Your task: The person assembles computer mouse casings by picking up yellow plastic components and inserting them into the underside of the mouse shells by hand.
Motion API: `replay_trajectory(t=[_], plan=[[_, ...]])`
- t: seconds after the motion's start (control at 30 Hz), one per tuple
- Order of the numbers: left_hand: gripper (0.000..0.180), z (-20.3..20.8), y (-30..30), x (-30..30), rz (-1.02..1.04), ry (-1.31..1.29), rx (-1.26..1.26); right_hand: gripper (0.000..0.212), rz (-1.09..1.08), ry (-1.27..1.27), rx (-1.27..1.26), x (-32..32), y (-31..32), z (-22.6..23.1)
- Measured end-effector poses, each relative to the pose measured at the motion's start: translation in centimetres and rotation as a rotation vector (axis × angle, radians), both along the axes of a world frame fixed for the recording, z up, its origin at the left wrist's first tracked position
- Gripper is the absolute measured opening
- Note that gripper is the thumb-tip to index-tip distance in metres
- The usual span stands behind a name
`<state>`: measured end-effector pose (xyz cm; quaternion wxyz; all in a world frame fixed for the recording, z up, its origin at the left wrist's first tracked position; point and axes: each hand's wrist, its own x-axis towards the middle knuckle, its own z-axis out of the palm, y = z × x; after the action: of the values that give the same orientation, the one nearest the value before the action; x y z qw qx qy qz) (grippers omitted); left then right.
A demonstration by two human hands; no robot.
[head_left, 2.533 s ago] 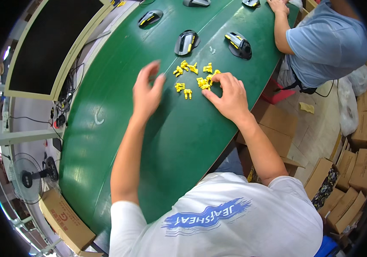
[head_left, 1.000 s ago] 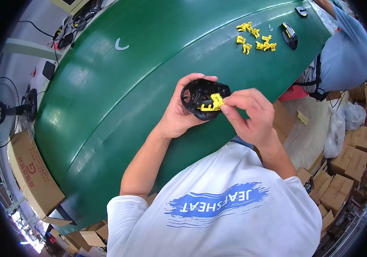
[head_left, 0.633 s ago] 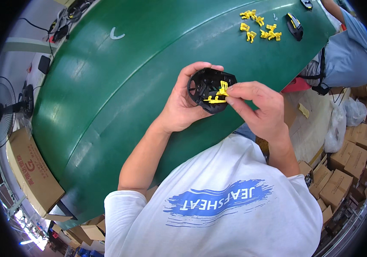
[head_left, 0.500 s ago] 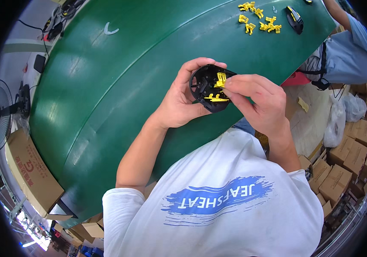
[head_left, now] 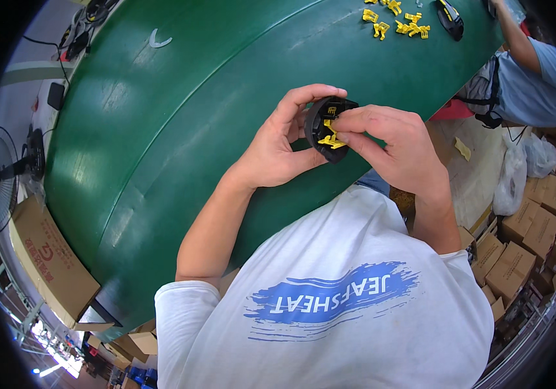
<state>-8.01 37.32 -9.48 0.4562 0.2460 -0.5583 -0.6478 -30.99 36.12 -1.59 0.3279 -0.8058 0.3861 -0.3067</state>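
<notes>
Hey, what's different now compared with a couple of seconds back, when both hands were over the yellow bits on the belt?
Both hands left the pile of yellow clips and came in toward the body. The left hand took hold of a black round housing, and the right hand took a yellow clip and now presses it into the housing. The remaining clips stayed on the green belt.

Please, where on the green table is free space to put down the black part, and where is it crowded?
The green table is bare across its wide middle, between the left hand holding the black part and the small white clip far off. It is crowded at the far right, around the yellow pieces and another black part.
</notes>
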Motion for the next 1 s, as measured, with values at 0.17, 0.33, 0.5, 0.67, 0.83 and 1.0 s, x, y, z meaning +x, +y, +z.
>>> replay_trajectory(t=[0.17, 0.33, 0.5, 0.67, 0.83, 1.0], plan=[[0.096, 0.8, 0.2, -0.1, 0.023, 0.141, 0.027, 0.019, -0.031, 0.176, -0.289, -0.1, 0.2, 1.3], [0.099, 0.9, 0.4, 0.1, 0.011, 0.223, 0.038, 0.019, -0.053, 0.210, -0.333, 0.3, 1.2, 1.4], [0.099, 0.4, 0.0, -0.1, 0.020, 0.200, -0.027, 0.020, -0.087, 0.276, -0.399, 0.4, 1.6, 1.5], [0.098, 0.7, 0.2, -0.6, 0.046, 0.178, 0.013, 0.021, -0.080, 0.359, -0.328, 0.1, 1.2, 1.9], [0.101, 1.1, 0.1, -0.4, 0.048, 0.209, 0.091, 0.022, -0.043, 0.248, -0.296, -0.2, 0.9, 1.2], [0.101, 2.8, 0.3, 1.4, 0.220, 0.336, 0.294, 0.025, -0.039, -0.144, -0.170, -1.9, -0.8, -1.0]])
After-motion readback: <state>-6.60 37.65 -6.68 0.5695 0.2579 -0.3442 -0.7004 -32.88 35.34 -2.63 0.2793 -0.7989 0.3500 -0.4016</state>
